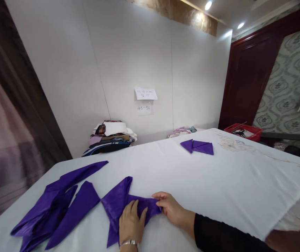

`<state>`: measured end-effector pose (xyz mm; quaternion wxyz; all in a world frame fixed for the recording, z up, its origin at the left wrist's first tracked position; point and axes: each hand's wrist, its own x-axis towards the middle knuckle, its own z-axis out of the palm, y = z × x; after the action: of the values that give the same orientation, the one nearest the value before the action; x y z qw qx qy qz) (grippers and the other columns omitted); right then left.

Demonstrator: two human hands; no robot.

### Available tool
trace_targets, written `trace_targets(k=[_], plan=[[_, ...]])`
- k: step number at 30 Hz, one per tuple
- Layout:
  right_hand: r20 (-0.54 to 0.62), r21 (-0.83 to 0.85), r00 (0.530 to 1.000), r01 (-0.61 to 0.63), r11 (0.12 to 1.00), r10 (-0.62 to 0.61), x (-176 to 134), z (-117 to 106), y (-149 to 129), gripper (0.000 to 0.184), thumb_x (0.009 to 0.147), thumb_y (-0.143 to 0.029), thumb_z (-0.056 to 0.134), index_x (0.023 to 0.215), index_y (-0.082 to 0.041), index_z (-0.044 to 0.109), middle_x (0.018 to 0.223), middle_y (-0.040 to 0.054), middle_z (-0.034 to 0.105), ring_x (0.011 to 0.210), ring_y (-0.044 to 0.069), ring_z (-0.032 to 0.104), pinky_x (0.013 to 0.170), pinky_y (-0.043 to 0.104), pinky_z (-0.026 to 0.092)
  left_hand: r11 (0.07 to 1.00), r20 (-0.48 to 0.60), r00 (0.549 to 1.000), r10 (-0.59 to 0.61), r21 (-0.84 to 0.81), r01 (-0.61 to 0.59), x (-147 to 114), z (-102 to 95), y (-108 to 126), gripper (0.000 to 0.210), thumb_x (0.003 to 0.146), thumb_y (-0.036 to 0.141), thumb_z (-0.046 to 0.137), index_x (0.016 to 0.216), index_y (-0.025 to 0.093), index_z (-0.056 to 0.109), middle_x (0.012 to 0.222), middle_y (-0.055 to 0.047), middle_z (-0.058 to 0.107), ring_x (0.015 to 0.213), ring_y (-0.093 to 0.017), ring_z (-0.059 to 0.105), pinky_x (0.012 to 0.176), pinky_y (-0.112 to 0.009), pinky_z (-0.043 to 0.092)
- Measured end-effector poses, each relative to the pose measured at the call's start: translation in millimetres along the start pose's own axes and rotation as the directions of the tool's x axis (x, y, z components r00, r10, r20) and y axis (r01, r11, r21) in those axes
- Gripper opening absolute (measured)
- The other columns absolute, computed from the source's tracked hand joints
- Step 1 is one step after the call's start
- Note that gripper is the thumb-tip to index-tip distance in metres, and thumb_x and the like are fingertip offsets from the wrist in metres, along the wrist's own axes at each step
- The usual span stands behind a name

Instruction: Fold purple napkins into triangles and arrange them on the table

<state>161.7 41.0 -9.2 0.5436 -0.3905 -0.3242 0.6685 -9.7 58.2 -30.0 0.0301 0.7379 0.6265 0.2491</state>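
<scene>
purple cloth [115, 203] is lying on the white table [218, 189], just right of loose purple pieces [47, 206]. right hand [170, 209] is pinching its right end; left hand [131, 224] is pressing down, fingers spread, not clenching.

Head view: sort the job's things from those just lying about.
Job:
- Purple cloth under the left hand, edge held by the right hand
- Likely, by colour: loose purple cloth, folded purple cloth

Lying about:
- Clothes pile
- Red basket
- Pink fabric
</scene>
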Motion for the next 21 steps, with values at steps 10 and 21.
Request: trace_targets(k=[10,21], plan=[[0.12,-0.099,0.993,0.018,0.995,-0.006,-10,-1,-4,0.043,0.052,-0.008,0.053,0.092,-0.019,0.064,0.088,0.0014,0.066,0.074,0.017,0.059,0.063,0.029,0.045,0.986,0.054,0.993,-0.102,0.141,0.094,7,-25.4,-12,0.024,0.085,0.028,0.041,0.091,0.021,0.064,0.109,-0.006,0.06,0.105,-0.021,0.05,0.087,-0.035,0.035],[0.083,-0.342,0.995,0.083,0.936,-0.059,-15,-5,13,0.049,0.064,-0.032,0.065,0.109,-0.017,0.054,0.07,-0.0029,0.059,0.043,0.01,0.053,0.044,0.025,0.042,0.915,0.028,0.961,0.274,-0.315,-0.251,-23,-19.7,27,0.034,0.077,0.043,0.054,0.101,0.02,0.06,0.104,-0.007,0.063,0.098,-0.022,0.056,0.087,-0.037,0.043]])
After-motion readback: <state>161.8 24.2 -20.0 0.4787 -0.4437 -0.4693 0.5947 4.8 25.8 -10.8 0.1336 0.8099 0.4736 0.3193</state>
